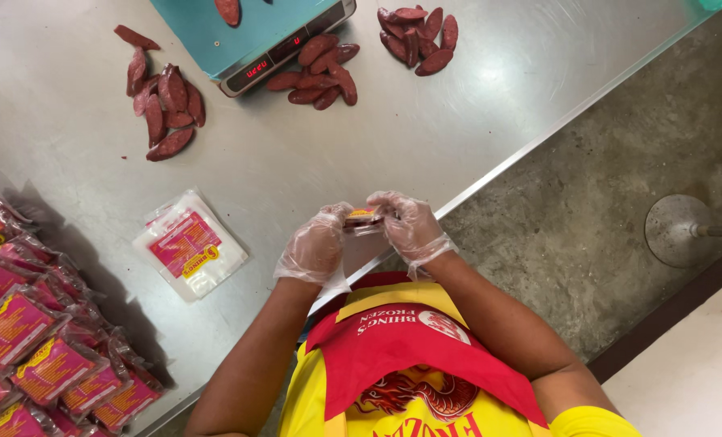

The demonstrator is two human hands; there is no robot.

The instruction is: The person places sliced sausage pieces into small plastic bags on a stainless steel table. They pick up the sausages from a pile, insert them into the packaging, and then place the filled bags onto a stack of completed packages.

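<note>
grip of both gloved hands (361, 235) on pouch (362, 218)

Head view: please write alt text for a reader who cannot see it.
Two gloved hands, left hand and right hand, hold a small packet over the edge of a steel table. Red sausages, a scale and filled packets lie on it.

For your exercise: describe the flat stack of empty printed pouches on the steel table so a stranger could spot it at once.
Start at the steel table and look at its near-left part. The stack of empty pouches lies alone there, between the filled packets at the left edge and the gloved hands. Unlike those bulging packets, it is flat, mostly white, with one pink-and-yellow label.
</note>
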